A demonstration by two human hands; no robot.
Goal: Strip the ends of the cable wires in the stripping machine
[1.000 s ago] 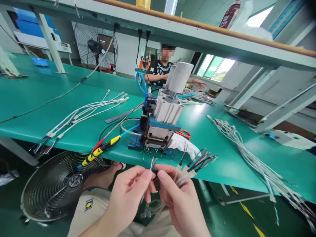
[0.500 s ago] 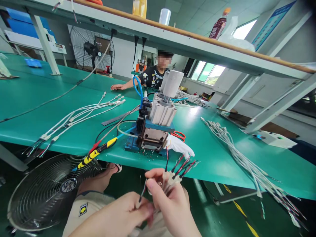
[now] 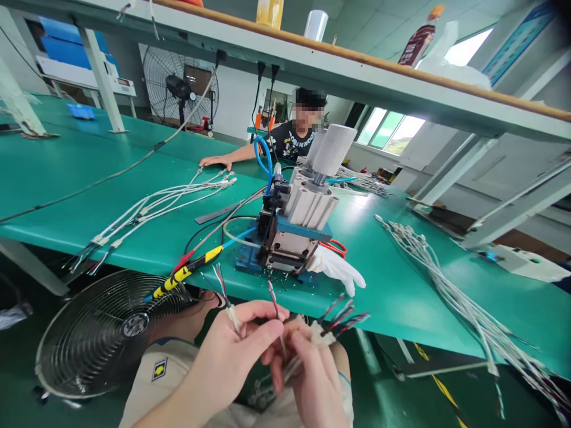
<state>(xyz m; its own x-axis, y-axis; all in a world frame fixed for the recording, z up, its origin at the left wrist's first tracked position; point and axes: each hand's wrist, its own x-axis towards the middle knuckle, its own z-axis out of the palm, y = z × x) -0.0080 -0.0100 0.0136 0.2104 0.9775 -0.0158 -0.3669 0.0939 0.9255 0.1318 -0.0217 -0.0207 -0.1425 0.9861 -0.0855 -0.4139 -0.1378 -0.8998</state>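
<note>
My left hand (image 3: 236,348) is closed around a cable (image 3: 232,316) whose stripped red, white and black wires fan out above the fingers. Between its thumb and forefinger rises another thin wire end (image 3: 273,294). Close beside it, my right hand (image 3: 314,371) grips a bunch of cables (image 3: 323,333), their pale sleeves and red and black wire ends pointing up to the right. The cables' lower lengths are blurred and partly hidden behind my hands. Just beyond them, at the bench edge, stands a pneumatic press (image 3: 297,238) with a white glove (image 3: 339,267) against its side.
Several white cables (image 3: 151,205) lie left on the green bench (image 3: 134,172); a larger bundle (image 3: 428,267) hangs over the right edge. A floor fan (image 3: 129,330) stands below left. Overhead runs a shelf (image 3: 357,68). A person (image 3: 289,139) sits across, one hand near the cables.
My left hand has drawn a cable away to the left of the bunch in my right hand. The view has shifted slightly, and the person opposite has a hand nearer the left cables.
</note>
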